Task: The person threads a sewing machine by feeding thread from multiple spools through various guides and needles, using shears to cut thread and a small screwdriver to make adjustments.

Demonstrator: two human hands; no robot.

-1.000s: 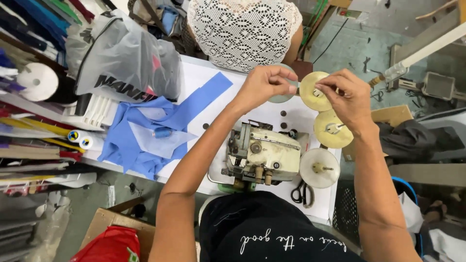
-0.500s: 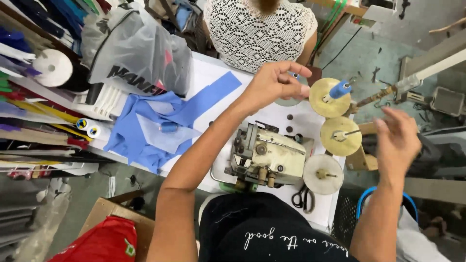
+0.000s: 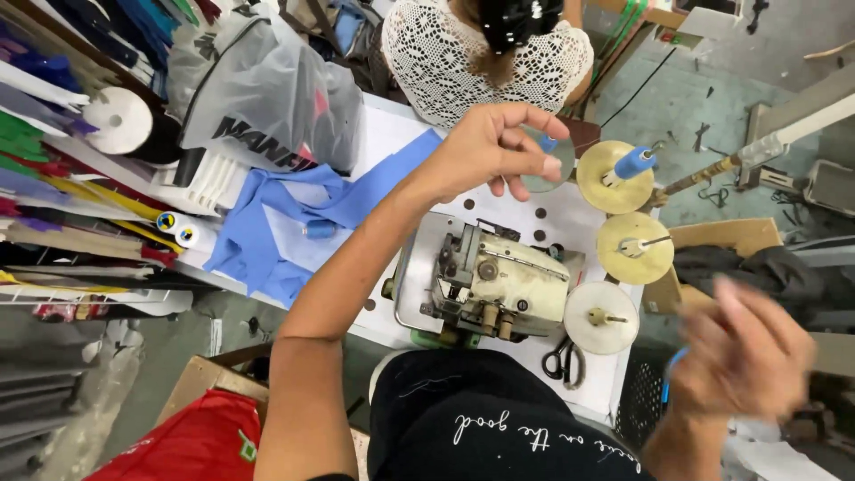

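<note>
My left hand (image 3: pixel 488 147) is raised over the white table (image 3: pixel 392 134) and pinches a thin round grey disc (image 3: pixel 550 171) between thumb and fingers. Just right of it stands a yellow thread-stand disc (image 3: pixel 598 189) carrying a blue spool (image 3: pixel 634 163). Two more discs, one yellow (image 3: pixel 634 258) and one cream (image 3: pixel 601 328), follow toward me with bare pins. A cream overlock sewing machine (image 3: pixel 494 281) sits below my left hand. My right hand (image 3: pixel 744 356) is blurred, low at the right and off the table; a blue sliver shows at its edge, and what it holds is unclear.
Blue fabric pieces (image 3: pixel 258 236) with a small blue spool (image 3: pixel 318 230) lie left of the machine. Black scissors (image 3: pixel 561 361) rest at the near edge. A grey plastic bag (image 3: pixel 267 89) and fabric rolls crowd the left. Another person in a white lace top (image 3: pixel 485 53) sits opposite.
My right hand left the far yellow disc and swung down to the lower right. A blue spool now stands on that disc. My left hand stayed up with the grey disc.
</note>
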